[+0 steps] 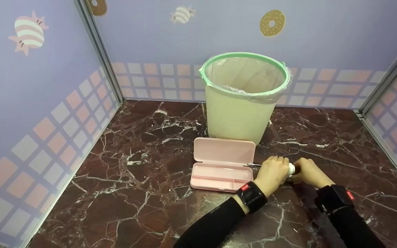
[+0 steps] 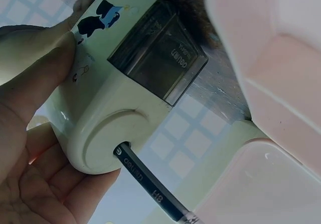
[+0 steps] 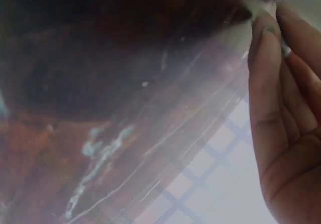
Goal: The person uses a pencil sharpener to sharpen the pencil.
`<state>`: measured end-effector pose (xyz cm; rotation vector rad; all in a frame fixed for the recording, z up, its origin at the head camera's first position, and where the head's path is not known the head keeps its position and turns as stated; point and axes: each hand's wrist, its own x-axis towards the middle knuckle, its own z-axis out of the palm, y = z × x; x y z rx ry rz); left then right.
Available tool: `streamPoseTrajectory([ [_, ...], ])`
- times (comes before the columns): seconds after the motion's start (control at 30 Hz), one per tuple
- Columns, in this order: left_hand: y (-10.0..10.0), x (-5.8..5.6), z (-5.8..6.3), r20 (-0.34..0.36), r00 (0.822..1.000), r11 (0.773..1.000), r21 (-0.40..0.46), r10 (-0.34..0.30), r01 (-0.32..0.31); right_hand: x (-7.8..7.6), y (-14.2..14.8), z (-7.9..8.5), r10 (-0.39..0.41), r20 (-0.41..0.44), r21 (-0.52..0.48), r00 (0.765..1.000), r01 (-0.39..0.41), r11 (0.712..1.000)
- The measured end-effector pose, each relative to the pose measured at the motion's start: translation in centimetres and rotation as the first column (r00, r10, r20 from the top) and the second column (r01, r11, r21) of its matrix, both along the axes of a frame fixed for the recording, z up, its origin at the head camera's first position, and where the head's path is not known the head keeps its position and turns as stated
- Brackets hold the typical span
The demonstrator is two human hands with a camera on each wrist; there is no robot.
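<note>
My left hand (image 1: 274,174) grips a white pencil sharpener (image 2: 93,103) with penguin stickers and a dark see-through shavings drawer. A dark HB pencil (image 2: 150,181) is inserted in the sharpener's front hole and points toward the pink pencil case. In the head view, only a white end of the sharpener shows past the left hand. My right hand (image 1: 309,173) is at the sharpener's rear end. Up close in the right wrist view, its thumb and fingers (image 3: 271,68) pinch a small part, mostly hidden and blurred, probably the crank. The pink case (image 1: 212,171) lies open left of the hands.
Behind the case stands a pale green wastebasket (image 1: 238,113) with a green rim and a clear liner. The dark marbled tabletop (image 1: 133,206) is bounded by patterned panels at the left, back and right.
</note>
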<state>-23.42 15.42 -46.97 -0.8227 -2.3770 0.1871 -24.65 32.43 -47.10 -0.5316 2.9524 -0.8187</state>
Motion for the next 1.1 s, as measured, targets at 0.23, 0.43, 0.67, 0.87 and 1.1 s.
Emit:
streamPoseTrajectory([
  [0.23, 0.0, -0.1, 0.0, 0.001, 1.0, 1.0, -0.011, 0.024, -0.024, 0.9, 0.2, 0.8, 0.111, 0.151, -0.095, 0.982, -0.098, 0.991],
  [0.43, -0.1, 0.0, 0.0, 0.006, 0.999, 0.999, -0.015, 0.033, -0.033, 1.8, 0.4, 1.9, 0.148, 0.261, -0.143, 0.954, -0.114, 0.983],
  [0.67, 0.0, 0.0, 0.1, 0.014, 0.999, 0.999, -0.027, 0.029, -0.029, 2.4, 0.3, 4.1, 0.18, 0.259, -0.081, 0.949, -0.165, 0.983],
  [0.87, 0.1, 0.1, 0.1, -0.002, 1.0, 1.0, -0.018, 0.019, -0.019, 2.8, 0.3, 5.7, 0.198, 0.179, -0.008, 0.964, -0.2, 0.98],
  [1.1, -0.1, 0.0, 0.2, 0.005, 1.0, 1.0, 0.0, 0.006, -0.006, 2.7, 0.6, 7.4, 0.191, 0.107, -0.004, 0.976, -0.192, 0.981],
])
